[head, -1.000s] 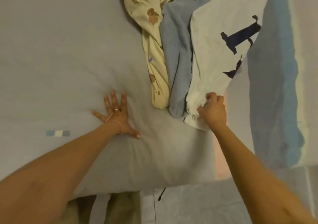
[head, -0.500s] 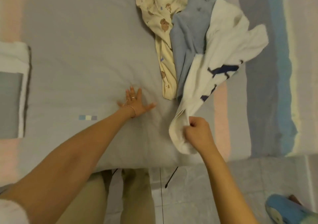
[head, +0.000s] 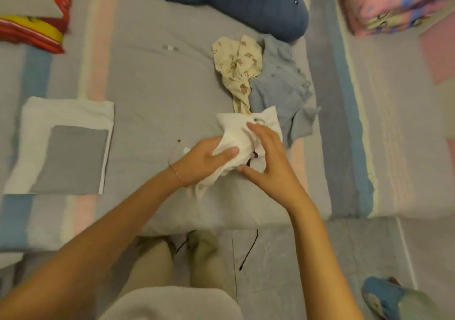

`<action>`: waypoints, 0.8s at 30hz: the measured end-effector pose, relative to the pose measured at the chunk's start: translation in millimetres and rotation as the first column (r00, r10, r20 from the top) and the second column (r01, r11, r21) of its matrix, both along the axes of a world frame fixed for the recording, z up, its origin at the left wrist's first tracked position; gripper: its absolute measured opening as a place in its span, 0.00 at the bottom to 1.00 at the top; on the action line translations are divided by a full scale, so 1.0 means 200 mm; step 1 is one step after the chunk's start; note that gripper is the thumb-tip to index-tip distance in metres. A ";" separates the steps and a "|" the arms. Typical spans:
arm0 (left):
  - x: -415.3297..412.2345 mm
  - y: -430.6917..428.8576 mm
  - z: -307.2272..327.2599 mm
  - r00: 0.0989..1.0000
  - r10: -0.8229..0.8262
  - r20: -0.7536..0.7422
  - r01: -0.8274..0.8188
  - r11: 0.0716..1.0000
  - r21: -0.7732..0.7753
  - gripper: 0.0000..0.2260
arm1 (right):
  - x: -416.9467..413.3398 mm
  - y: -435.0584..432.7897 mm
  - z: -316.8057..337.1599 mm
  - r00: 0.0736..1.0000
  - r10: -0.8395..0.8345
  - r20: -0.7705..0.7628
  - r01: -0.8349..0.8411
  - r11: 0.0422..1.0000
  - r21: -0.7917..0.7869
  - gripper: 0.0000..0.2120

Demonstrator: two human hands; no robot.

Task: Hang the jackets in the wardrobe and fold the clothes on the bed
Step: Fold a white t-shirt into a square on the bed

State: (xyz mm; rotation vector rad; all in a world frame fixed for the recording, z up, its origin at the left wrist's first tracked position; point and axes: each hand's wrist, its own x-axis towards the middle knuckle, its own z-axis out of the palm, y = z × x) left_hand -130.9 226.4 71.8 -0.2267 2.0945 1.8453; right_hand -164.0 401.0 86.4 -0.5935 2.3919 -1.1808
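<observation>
The left hand (head: 202,157) grips a bunched white garment (head: 236,132) on the bed (head: 152,93), thumb over it; the right hand (head: 268,159) rests on it, spread, fingers nearly straight. Just beyond the hands lie a cream garment (head: 236,66) and a blue garment (head: 283,86), with a folded cloth (head: 66,145) well left.

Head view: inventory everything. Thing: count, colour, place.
White cotton garment with dark print: 1, white, bunched between both hands.
Cream bear-print garment: 1, cream, on bed beyond it.
Light blue garment: 1, pale blue, right of the cream one.
Plush shark: 1, dark blue, top centre of bed.
Folded cloth: 1, white and grey, left on bed.
Red-and-yellow fabric: 1, top-left corner.
Pink patterned bedding: 1, top right.
Striped bedcover: 1, grey with pastel stripes, under the clothes.
Blue slipper: 1, floor, bottom right.
Left hand: 1, grips the white garment.
Right hand: 1, straight fingers against the white garment.
</observation>
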 end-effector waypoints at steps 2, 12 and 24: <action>0.04 -0.11 0.19 0.977 -0.207 -0.039 0.203 0.974 -0.096 0.22 | 0.02 -0.12 0.12 0.983 0.112 0.144 -0.106 0.993 -0.048 0.34; 0.23 -0.70 0.85 0.906 -0.372 -0.202 0.240 0.844 -0.479 0.11 | 0.21 -0.58 0.55 0.981 0.192 0.011 -0.191 0.978 -0.081 0.12; 0.40 -1.23 1.08 0.964 -0.132 -0.232 -0.106 0.609 -0.786 0.05 | 0.12 -0.73 0.98 0.846 -0.223 -0.484 0.118 0.964 -0.237 0.17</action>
